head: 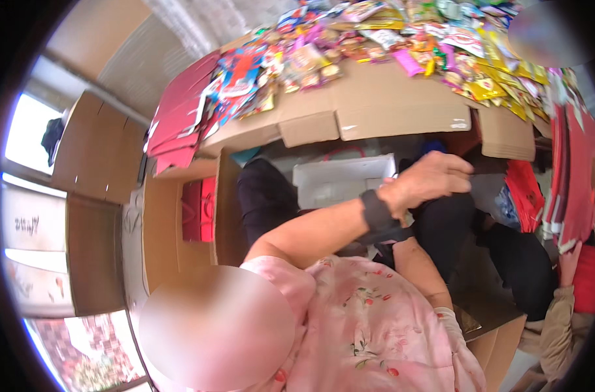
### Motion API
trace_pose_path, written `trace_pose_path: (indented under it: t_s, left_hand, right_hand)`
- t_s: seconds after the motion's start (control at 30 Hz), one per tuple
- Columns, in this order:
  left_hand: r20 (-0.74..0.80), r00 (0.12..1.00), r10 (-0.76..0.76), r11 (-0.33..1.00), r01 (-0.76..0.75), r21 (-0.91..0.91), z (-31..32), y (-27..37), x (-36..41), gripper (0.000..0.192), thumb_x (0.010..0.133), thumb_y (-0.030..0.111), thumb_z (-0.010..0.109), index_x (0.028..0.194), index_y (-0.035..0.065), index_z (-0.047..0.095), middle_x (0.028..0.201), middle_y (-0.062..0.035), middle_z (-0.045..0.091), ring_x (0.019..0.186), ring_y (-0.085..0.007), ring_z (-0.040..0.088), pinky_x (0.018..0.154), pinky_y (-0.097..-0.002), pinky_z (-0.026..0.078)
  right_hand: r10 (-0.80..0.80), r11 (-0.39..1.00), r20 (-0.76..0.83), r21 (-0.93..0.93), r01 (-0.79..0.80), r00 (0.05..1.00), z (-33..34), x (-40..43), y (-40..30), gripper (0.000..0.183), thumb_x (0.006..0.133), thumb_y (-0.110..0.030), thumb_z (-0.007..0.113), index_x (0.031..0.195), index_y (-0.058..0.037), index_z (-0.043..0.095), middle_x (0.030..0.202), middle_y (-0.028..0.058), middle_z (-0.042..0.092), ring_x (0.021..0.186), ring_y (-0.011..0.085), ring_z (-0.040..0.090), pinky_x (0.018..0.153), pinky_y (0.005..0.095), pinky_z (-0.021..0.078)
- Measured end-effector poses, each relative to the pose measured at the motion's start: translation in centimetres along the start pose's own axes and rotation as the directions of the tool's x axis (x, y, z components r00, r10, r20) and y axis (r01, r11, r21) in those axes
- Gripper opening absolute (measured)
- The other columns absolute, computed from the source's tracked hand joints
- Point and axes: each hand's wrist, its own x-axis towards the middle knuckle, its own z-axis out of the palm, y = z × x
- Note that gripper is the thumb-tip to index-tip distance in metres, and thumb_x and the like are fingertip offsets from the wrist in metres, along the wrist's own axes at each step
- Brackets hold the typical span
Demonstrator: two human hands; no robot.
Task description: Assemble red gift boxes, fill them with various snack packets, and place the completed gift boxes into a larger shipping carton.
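My left hand, a dark band at its wrist, reaches across to the right above dark-trousered knees. Its blurred fingers are bent and somewhat apart, with nothing visible in them; its underside is hidden. My right forearm crosses beneath the left one, and its hand is hidden behind the left wrist. Beyond the left wrist stands an open white box with a red cord handle at its far side. Many colourful packaged snacks lie heaped on the cardboard-covered table at the top.
Flat red boxes or bags are stacked at the table's left end. Below them an open carton holds red bags. At right, a co-worker's hand touches upright red folded bags. A cardboard box stands at lower right.
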Motion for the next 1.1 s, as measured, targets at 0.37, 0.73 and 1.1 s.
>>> trace_pose_path:
  t_s: [0.37,0.73,1.1]
  left_hand:
    - [-0.859,0.511,0.023,0.409,0.78,0.474,-10.2,-10.3,-21.5,0.039,0.066,0.016,0.068,0.104,0.0097,0.063,0.128,-0.0248,0.038,0.11,-0.0408,0.045,0.092,-0.041,0.041]
    - [-0.74,0.635,-0.222,0.406,0.75,0.521,-13.2,-23.8,-22.3,0.043,0.069,0.004,0.055,0.112,-0.0001,0.054,0.103,-0.023,0.057,0.098,-0.0345,0.057,0.084,-0.0385,0.047]
    - [-0.587,0.343,-0.733,0.197,-0.72,-0.666,-14.5,-23.2,-25.1,0.032,0.078,0.003,0.048,0.108,0.0044,0.06,0.078,-0.008,0.061,0.068,-0.0186,0.058,0.059,-0.0292,0.046]
  right_hand:
    - [-0.3,0.936,-0.173,-0.245,0.254,0.938,-2.0,-0.1,-3.2,0.028,0.073,-0.012,0.066,0.101,-0.008,0.063,0.12,0.0145,0.049,0.109,0.0361,0.046,0.089,0.0416,0.0391]
    - [-0.354,0.809,0.67,-0.132,0.573,0.653,1.1,-2.4,-3.2,0.032,0.065,-0.012,0.069,0.096,-0.0059,0.064,0.09,0.0178,0.059,0.091,0.0345,0.056,0.081,0.0409,0.045]
    - [-0.369,0.619,0.595,-0.416,0.666,0.714,2.3,-4.2,-3.1,0.023,0.067,-0.007,0.061,0.09,-0.0091,0.059,0.086,0.0087,0.059,0.088,0.0276,0.054,0.074,0.0406,0.0414]
